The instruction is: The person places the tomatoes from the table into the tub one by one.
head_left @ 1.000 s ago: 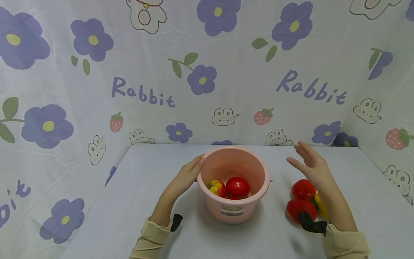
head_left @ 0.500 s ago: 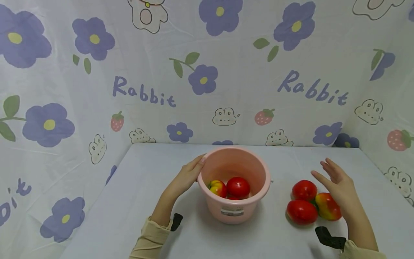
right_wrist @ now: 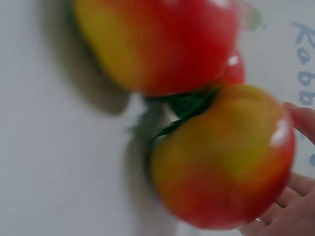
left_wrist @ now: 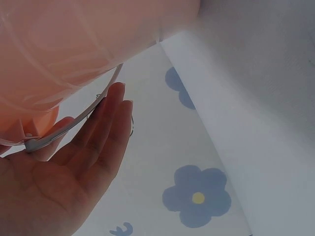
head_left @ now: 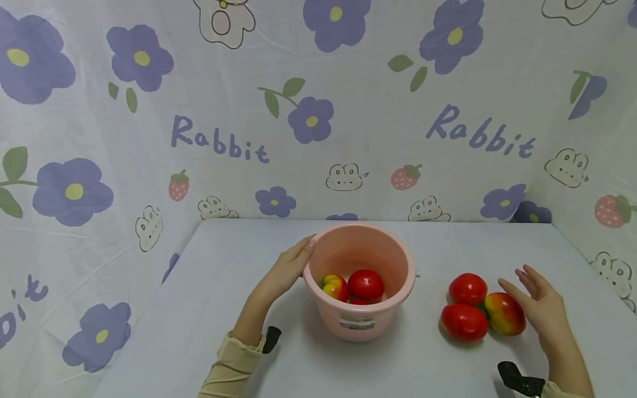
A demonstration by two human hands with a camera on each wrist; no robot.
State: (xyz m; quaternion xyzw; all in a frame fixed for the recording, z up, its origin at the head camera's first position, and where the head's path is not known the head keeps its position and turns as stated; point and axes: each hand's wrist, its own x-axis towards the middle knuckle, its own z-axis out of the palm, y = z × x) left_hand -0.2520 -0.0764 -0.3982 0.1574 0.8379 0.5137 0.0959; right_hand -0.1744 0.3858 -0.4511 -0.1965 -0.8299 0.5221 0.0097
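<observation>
A pink bucket stands upright mid-table, holding a red tomato, a yellow-red one and part of another red one. My left hand grips its left rim; the left wrist view shows the fingers outside, beside the grey bail handle. On the right, two red tomatoes lie against a red-and-yellow tomato with green leaves. My right hand is just right of that one, fingers spread and holding nothing. Whether the fingers touch it, I cannot tell.
A white table bears everything. Behind it and at both sides hangs a white cloth printed with purple flowers, rabbits and strawberries. A black wrist strap piece juts out near my right wrist.
My right hand has moved right and down, from above the loose tomatoes to beside the red-and-yellow one. My left hand and the bucket have stayed put.
</observation>
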